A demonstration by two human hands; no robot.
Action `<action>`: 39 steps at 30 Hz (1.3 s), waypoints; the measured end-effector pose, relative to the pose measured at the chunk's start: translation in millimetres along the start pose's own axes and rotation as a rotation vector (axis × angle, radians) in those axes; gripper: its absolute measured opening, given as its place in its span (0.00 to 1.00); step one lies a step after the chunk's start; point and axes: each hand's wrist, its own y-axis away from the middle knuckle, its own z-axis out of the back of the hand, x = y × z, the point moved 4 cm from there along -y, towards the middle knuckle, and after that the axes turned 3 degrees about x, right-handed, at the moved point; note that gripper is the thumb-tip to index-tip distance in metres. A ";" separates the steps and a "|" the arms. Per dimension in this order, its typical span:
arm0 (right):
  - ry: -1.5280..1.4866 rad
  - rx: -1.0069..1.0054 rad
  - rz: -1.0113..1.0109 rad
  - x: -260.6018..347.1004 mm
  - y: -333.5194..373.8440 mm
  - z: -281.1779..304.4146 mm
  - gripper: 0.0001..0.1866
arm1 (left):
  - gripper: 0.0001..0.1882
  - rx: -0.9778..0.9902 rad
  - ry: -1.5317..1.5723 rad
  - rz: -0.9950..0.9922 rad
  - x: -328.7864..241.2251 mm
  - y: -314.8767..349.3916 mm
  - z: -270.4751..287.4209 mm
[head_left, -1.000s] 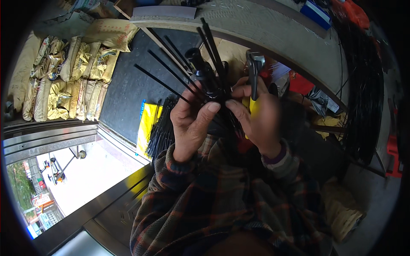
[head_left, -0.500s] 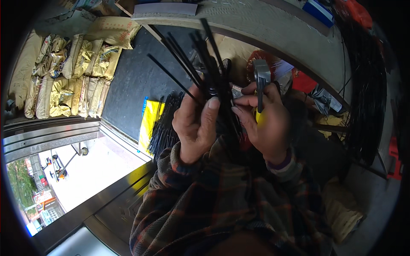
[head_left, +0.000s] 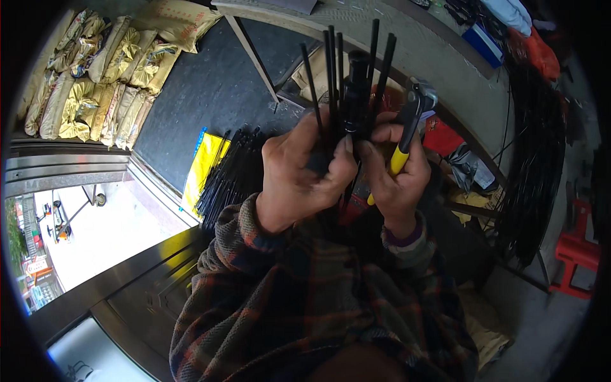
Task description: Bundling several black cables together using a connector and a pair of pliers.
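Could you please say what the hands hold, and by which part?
Left hand: black rods and black cylinder, near the cylinder's base; right hand: yellow-black tool, by its handle.

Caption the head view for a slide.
Left grip on black rods; right grip on a yellow-handled tool.

Room left of black rods (head_left: 339,70), table (head_left: 414,44) beyond

A long grey bench (head_left: 407,39) carries a flat grey sheet (head_left: 296,5) at its left end and a blue box (head_left: 482,46) farther right. On the grey floor (head_left: 538,331), a red stool (head_left: 578,251) stands and a brown sack (head_left: 487,328) lies.
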 end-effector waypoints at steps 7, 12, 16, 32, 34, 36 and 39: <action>-0.034 0.081 -0.069 0.1 -1.8 -3.0 0.17 | 0.15 0.157 -0.136 0.034 -15.0 -5.1 5.6; 0.115 0.146 0.085 11.3 -5.0 -5.8 0.17 | 0.16 0.162 -0.196 0.020 -16.3 -1.3 8.8; 0.174 0.073 0.121 15.6 -2.0 -1.7 0.17 | 0.14 0.119 -0.158 -0.057 -12.0 1.0 2.1; -0.074 0.133 -0.078 11.4 5.2 7.6 0.21 | 0.13 0.336 0.151 0.104 -22.2 0.2 16.6; -0.120 0.153 -0.026 1.9 8.4 12.5 0.23 | 0.12 0.342 0.186 0.086 -23.0 -0.2 15.9; -0.236 0.131 -0.101 7.5 9.5 11.6 0.23 | 0.11 0.345 0.224 0.073 -23.3 1.2 14.5; -0.320 0.090 -0.150 6.8 9.6 9.9 0.23 | 0.12 0.307 0.241 0.008 -21.7 4.0 11.8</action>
